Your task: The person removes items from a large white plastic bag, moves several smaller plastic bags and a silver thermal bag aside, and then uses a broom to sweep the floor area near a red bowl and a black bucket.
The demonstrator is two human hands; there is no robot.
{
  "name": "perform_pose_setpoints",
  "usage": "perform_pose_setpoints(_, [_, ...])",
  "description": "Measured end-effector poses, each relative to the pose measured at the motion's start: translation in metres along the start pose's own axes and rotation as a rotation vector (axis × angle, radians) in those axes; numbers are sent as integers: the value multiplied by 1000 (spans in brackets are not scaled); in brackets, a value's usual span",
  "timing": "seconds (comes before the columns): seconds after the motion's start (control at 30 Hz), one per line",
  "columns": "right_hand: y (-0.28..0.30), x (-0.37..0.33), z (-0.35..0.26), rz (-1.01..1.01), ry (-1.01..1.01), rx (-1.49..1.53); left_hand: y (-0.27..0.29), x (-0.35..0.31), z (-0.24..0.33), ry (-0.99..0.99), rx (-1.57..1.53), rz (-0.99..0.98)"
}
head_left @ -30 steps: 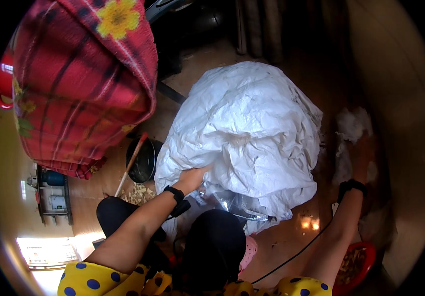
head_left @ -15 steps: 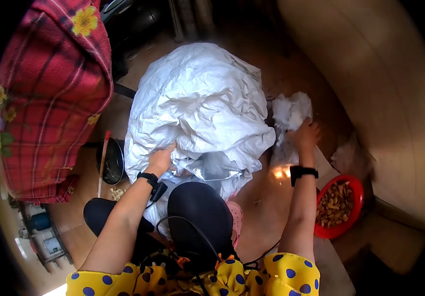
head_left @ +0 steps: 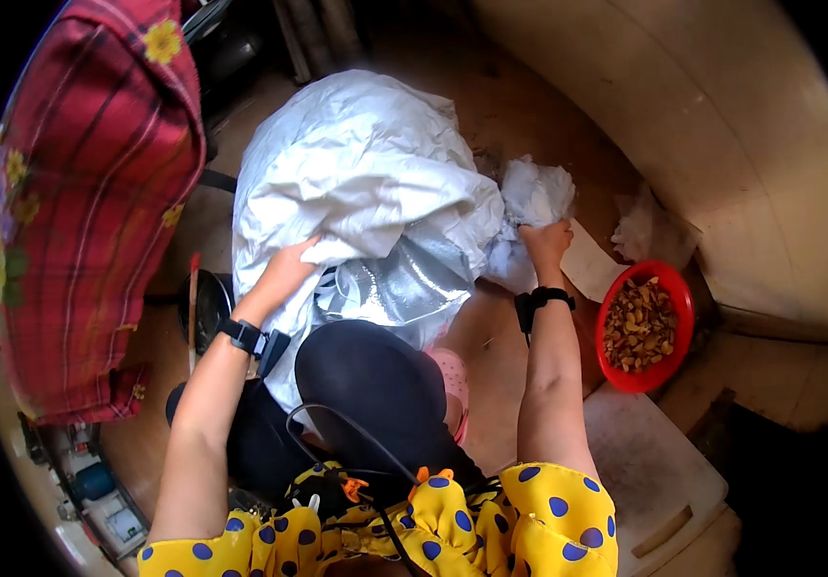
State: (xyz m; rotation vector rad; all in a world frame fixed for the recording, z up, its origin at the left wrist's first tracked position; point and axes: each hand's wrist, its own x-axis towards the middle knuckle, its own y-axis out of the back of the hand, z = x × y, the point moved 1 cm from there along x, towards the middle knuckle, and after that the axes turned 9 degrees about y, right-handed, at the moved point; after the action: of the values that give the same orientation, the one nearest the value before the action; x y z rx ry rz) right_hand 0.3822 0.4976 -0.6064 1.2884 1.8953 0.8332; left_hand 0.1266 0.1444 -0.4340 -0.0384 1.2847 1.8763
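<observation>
**Head view: both hands on the big white sack, mouth corner to the right**

Head view, looking straight down: a large white woven sack (head_left: 366, 183) fills the middle of the frame, lying bulging on the brown floor (head_left: 500, 346) just ahead of the person's knees. Its long axis runs from the lower left, by the knees, up and away toward the top of the frame, and a shiny silvery liner (head_left: 404, 288) shows at its near end. A bunched, crumpled corner of the sack (head_left: 534, 197) juts out on the right side.

The left hand (head_left: 284, 274) lies on the near left flank of the sack, fingers spread apart and pressed into the folds, so flat on the cloth rather than clamped; the bulk of the sack lies ahead of and to the right of it. The right hand (head_left: 544, 242) is directly below the bunched corner, fingers curled together around the gathered cloth. The right hand is therefore the nearer one to that corner, the left the nearer to the sack's body.

A red plaid cloth with yellow flowers (head_left: 87, 202) hangs at the left. A red bowl of brownish pieces (head_left: 645, 327) sits on the floor to the right, apart from the sack. A dark round pan (head_left: 207, 308) lies beside the left wrist, partly hidden.
</observation>
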Motion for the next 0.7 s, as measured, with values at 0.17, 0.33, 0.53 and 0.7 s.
perform_pose_setpoints(0.17, [29, -50, -4, 11, 16, 314, 38, -12, 26, 120, -496, -16])
perform_pose_setpoints(0.33, [89, -94, 9, 309, 337, 142, 59, -11, 50, 8, -494, -17])
perform_pose_setpoints(0.53, [153, -149, 6, 356, 557, -4, 64, 0, 86, -217, -583, 71])
perform_pose_setpoints(0.7, [183, -209, -40, 233, 820, 186, 73, 13, 106, -312, -655, 141])
